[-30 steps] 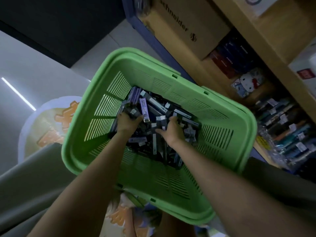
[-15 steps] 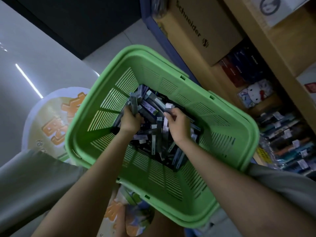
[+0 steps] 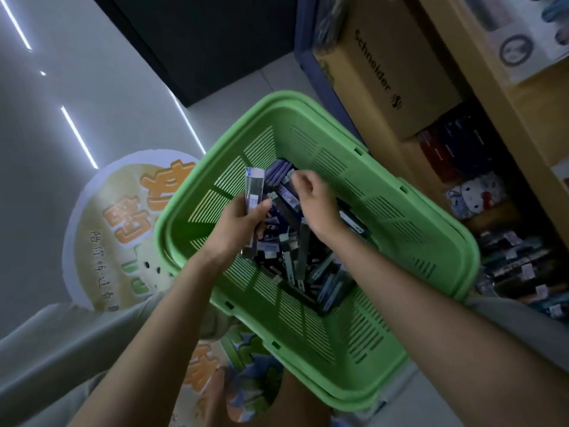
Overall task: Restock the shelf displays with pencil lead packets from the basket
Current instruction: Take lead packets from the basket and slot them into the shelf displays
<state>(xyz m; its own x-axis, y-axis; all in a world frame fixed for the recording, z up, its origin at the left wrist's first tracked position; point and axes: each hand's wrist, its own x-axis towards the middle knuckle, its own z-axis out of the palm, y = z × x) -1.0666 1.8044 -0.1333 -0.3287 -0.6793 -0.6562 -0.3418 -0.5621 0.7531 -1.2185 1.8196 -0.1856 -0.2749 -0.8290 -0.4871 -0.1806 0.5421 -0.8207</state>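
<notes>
Fingers (image 3: 264,207) of left hand (image 3: 240,224) seen curled round packets (image 3: 254,186), held upright; right hand (image 3: 317,204) bent over pile (image 3: 297,257) in basket (image 3: 308,100), grip unclear. Shelf (image 3: 505,97) judged nearer right hand.

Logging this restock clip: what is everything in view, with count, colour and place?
basket: one, green, centre.
loose packets: many, dark and grey, heaped in basket.
purple packets: few, at the heap's far end.
held packets: few, clear-grey, raised over basket's left side.
cardboard box: one, brown, upper-right shelf.
small boxes: several, red and navy, below it.
cat-face item: one, white, right shelf.
pens: many, mixed, lower right.
floor sticker: one, yellow-orange, left.
left hand: grips held packets.
right hand: fingers curled at purple packets; grip unclear.
</notes>
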